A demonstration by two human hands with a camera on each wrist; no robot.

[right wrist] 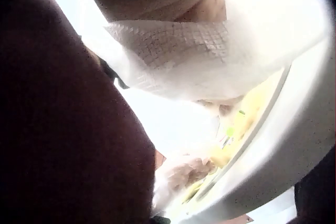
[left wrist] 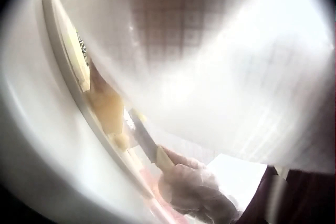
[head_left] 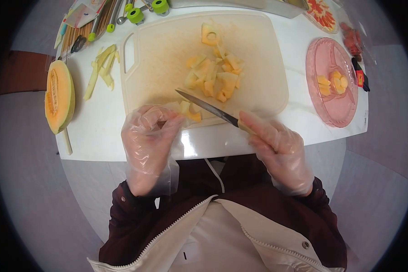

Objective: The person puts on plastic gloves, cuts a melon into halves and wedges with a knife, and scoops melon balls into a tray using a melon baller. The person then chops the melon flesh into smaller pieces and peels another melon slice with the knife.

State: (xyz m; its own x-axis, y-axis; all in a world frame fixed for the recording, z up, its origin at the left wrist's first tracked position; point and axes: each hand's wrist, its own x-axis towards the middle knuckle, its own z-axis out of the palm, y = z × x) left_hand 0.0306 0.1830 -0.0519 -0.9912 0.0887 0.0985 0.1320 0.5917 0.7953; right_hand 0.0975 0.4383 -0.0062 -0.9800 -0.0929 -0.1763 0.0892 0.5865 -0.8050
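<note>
Both hands wear clear plastic gloves. My right hand (head_left: 279,143) grips the pale handle of a knife (head_left: 208,108), its blade pointing up and left over the front of the cutting board (head_left: 163,50). At the board's front edge, my left hand (head_left: 147,133) has its fingers curled, with a melon piece (head_left: 185,107) pinched at the fingertips, just below the knife tip. The left wrist view shows the knife blade (left wrist: 143,137) beside a piece of melon (left wrist: 107,111). Cut melon chunks (head_left: 213,75) lie heaped mid-board, near a slice with a round hole (head_left: 210,34).
Left of the board are peel strips (head_left: 103,68) and a halved melon (head_left: 60,97). Green-ended tools (head_left: 135,15) and skewers lie at the back left. To the right stands a pink divided plate (head_left: 317,54) holding melon pieces; a plate of red fruit (head_left: 321,16) is behind it.
</note>
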